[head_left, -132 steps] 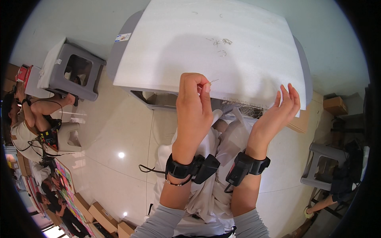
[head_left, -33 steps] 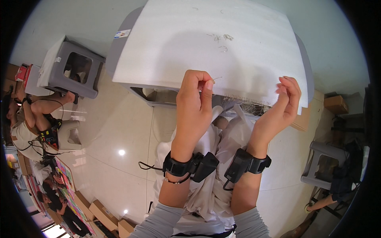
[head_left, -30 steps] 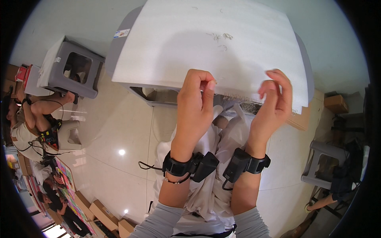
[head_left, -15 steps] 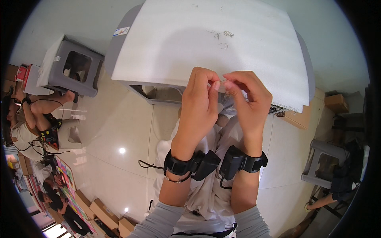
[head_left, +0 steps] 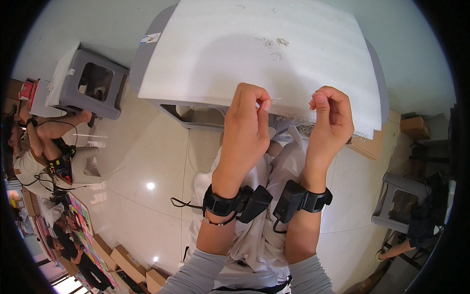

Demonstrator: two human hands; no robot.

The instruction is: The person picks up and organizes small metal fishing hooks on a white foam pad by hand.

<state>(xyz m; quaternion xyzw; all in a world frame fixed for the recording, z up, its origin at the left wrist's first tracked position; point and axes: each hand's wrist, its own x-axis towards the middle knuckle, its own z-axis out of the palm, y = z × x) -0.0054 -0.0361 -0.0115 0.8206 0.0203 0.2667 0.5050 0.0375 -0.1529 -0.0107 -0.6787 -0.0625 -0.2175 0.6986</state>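
One pinch, left hand (head_left: 243,117): a thin pale strand (head_left: 277,99) is nipped between thumb and forefinger, with the rest of the fingers curled under.
Strand lie: its free end is pointed out to the right, long axis running roughly left to right, so the gap toward the other hand is faced pretty much head-on.
Right hand (head_left: 331,117): held just beyond that free end and not touching it; thumb and forefinger are brought close, other fingers bent. Whether anything is gripped there can't be told, tbh.
Nearer hand: left, obviously, since the strand is held by it.
Wrists: both forearms are angled up from below, palms turned inward more or less.
Fringe (head_left: 291,117): fine wiry strands are bunched along the near edge, below the gap.
Tabletop (head_left: 338,54): covered in white sheet; a small wiry tangle (head_left: 281,42) is left farther back.
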